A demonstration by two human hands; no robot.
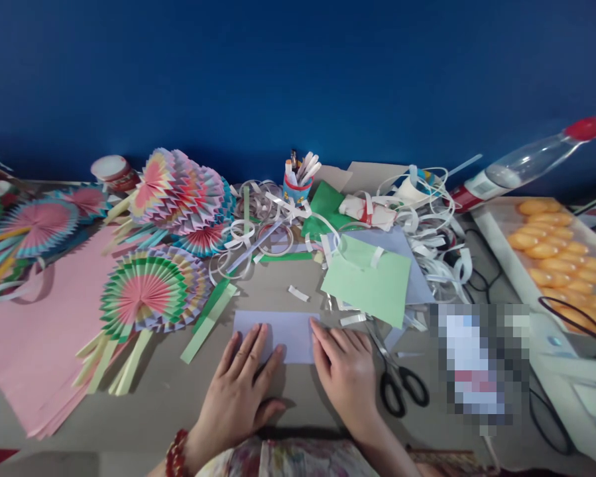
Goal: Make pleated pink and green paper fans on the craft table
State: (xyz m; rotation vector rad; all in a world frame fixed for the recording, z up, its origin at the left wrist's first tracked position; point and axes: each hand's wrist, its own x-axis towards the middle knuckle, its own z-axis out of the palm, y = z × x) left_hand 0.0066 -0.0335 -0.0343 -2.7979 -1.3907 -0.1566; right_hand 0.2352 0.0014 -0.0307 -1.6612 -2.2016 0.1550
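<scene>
A lavender sheet of paper (292,331) lies flat on the table in front of me. My left hand (242,377) rests on its left part, palm down with the fingers spread. At the sheet's right edge is my right hand (347,371), also palm down, its index fingertip touching the top right corner and the other fingers laid out toward the far side. Black-handled scissors (400,384) lie just right of my right hand, blades pointing away. Beyond them a light green sheet (370,278) overlaps another lavender sheet (414,271).
Folded paper fans (143,291) and pink sheets (44,344) cover the left side. White paper strips (439,265) are tangled at the back, around a pen cup (296,189). A plastic bottle (526,162) leans beside a box of orange egg-shaped pieces (496,232) at right.
</scene>
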